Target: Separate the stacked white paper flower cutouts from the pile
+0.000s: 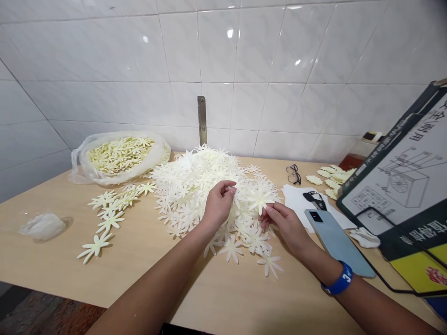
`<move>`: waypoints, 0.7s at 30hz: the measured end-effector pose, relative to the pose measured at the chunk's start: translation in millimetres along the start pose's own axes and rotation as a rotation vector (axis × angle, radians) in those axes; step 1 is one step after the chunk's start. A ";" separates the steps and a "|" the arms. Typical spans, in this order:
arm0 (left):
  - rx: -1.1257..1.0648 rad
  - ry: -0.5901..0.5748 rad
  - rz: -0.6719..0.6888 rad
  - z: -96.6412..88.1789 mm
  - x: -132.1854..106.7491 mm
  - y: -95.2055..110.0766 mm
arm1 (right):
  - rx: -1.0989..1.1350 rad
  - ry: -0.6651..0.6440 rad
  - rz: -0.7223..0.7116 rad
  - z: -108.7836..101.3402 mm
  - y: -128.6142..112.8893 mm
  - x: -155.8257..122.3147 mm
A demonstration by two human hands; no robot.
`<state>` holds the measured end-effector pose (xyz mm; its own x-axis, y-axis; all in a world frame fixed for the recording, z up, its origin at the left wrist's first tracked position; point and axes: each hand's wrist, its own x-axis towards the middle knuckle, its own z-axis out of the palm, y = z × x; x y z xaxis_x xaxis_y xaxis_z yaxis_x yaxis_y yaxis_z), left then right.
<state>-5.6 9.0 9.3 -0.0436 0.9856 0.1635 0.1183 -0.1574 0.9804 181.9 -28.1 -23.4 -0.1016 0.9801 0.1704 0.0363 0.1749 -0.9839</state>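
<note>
A big heap of pale cream flower cut-outs (195, 186) lies in the middle of the wooden table (146, 274). My right hand (284, 225) pinches one flower cut-out (260, 199) by its lower edge, just above the heap's right side. My left hand (218, 204) hovers over the heap with fingers curled and pinched together at the same flower's left petals. A blue wristband (338, 279) sits on my right wrist.
A plastic bag (120, 156) of yellower flowers stands at the back left, with a row of single flowers (108, 214) trailing from it. A crumpled bag (44, 226) lies far left. Right of the heap are glasses (294, 174), a phone (337, 242), white paper, leaf shapes (331, 177) and a printed box (401, 190).
</note>
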 end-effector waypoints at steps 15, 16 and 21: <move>0.417 0.006 0.514 0.6 -5.3 -4.9 | -0.161 0.034 -0.060 2.0 1.2 -2.6; 0.411 -0.054 0.550 2.0 -6.4 -4.7 | -0.157 0.035 -0.058 2.0 1.8 -2.2; 0.443 -0.238 0.627 10.5 -12.3 -7.1 | -0.120 0.001 -0.070 0.7 5.5 -0.9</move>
<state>4.6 -1.3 -0.8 0.3676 0.7168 0.5925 0.4355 -0.6956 0.5713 181.6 -28.0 -28.9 -0.1072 0.9652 0.2387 0.1475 0.2529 -0.9562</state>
